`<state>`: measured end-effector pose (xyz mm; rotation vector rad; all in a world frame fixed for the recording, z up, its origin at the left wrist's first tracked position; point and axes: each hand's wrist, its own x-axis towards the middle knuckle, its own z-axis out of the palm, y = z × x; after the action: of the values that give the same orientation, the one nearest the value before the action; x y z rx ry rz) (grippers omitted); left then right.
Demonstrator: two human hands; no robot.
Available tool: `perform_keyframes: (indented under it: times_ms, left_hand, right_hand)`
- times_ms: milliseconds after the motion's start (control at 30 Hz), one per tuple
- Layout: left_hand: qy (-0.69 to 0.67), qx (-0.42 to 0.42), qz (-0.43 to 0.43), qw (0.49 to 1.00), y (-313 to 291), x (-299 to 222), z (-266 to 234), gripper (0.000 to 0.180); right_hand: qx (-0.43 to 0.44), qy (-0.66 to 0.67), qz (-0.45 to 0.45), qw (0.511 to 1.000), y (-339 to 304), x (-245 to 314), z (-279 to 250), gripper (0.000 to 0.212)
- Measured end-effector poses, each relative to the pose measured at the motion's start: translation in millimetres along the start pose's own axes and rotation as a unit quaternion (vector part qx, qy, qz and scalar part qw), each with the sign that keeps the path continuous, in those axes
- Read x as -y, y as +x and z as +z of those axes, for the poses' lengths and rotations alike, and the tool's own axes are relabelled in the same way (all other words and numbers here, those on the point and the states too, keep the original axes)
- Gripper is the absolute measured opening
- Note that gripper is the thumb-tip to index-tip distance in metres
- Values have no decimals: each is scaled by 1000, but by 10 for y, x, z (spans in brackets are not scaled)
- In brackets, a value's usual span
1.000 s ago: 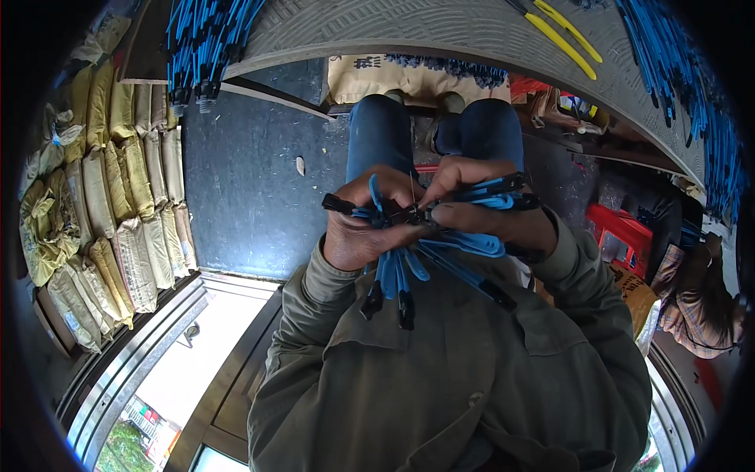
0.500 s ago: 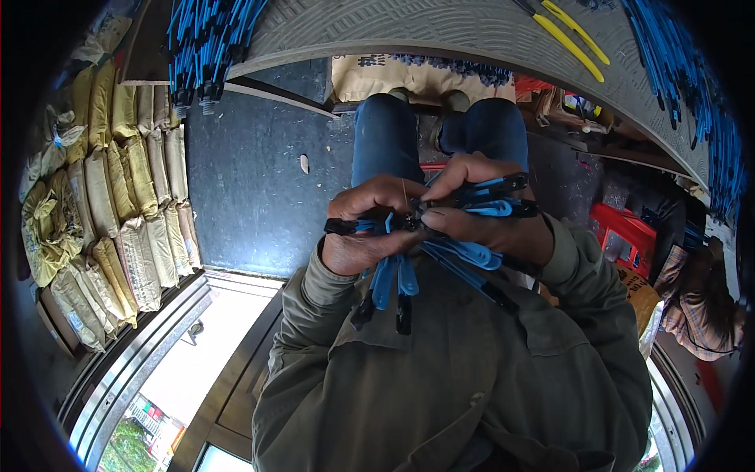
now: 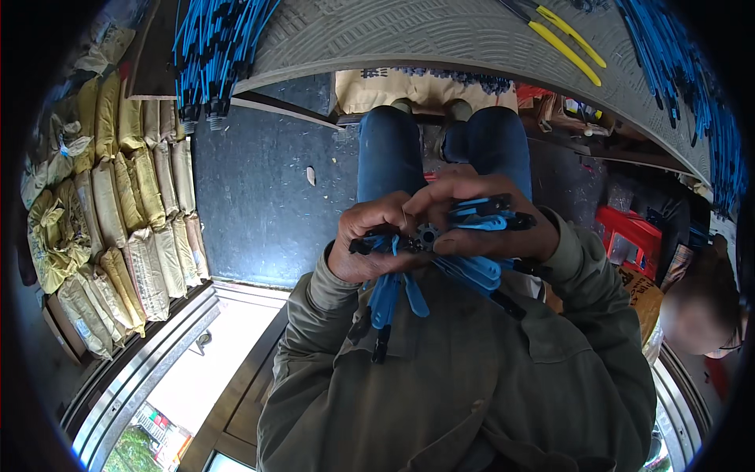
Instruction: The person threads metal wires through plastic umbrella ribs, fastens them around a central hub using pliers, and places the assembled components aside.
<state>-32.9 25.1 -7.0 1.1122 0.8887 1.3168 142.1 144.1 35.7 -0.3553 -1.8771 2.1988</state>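
Note:
In front of my torso, my left hand (image 3: 366, 240) is closed round part of a bundle of blue plastic arms with black ends. Several of those blue arms (image 3: 385, 299) hang down below its palm. My right hand (image 3: 503, 220) grips more of the blue arms (image 3: 472, 267), and they fan out past its fingers. Between the two hands a small black toothed hub (image 3: 427, 234) shows, with my right thumb beside it. My fingertips meet near this hub and hide how the arms join it.
Beyond my knees, a grey textured tabletop (image 3: 440, 35) carries yellow-handled pliers (image 3: 566, 43) and heaps of blue rods (image 3: 212, 55). Stacked sacks (image 3: 118, 189) line the left side. A red plastic stool (image 3: 629, 236) and another person (image 3: 700, 315) are on the right.
My hands have turned the bundle slightly, so the black toothed hub now shows more plainly. The other person at the right has shifted, and the whole view has moved a little.

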Motion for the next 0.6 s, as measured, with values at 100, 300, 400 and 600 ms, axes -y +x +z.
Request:
perform_keyframes:
  times_ms: [100,300,400,600]
  left_hand:
    - [-3,-13,-14,1000,-45,13,-43,29]
    - [-40,42,30,998,-25,51,-118,28]
    - [-56,64,10,996,-10,9,-145,28]
    - [11,25,10,1000,21,-32,-138,25]
  right_hand:
    - [-15,-48,-24,998,-13,-45,24,33]
    - [-32,78,25,996,-27,-35,96,27]
    - [-6,80,43,996,-14,-14,60,26]
    - [-33,42,79,995,44,71,42,19]
